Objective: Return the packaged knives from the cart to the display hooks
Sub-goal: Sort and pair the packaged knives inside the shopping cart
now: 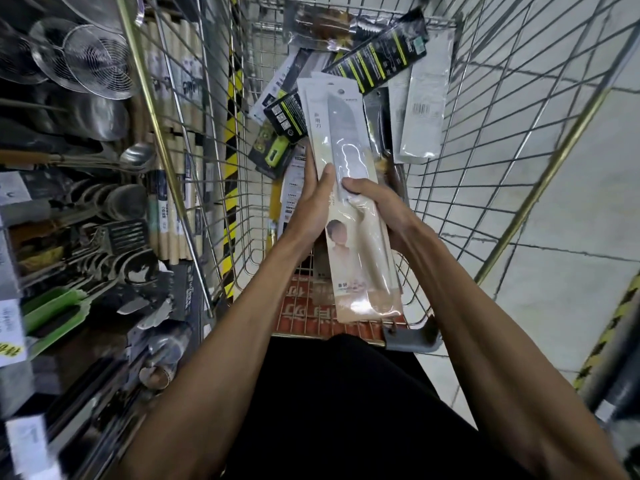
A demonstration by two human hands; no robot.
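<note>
Over the wire cart (pixel 485 140) I hold a long packaged knife (pixel 346 140) in a beige and white card with a clear blister; more cards of the same kind seem stacked behind it. My left hand (pixel 311 206) grips the pack's left edge, thumb on the front. My right hand (pixel 377 206) grips its right edge, thumb across the blade. More packaged knives lie in the cart: a black and yellow pack (pixel 384 53), a white pack (pixel 424 109) and a small black pack (pixel 285 117).
A display rack on the left carries hanging strainers (pixel 93 60), ladles, spatulas (pixel 121 237) and wooden-handled tools (pixel 173 188). Pale floor tiles (pixel 571 202) lie to the right of the cart. Black and yellow hazard tape (pixel 232 140) runs along the rack's base.
</note>
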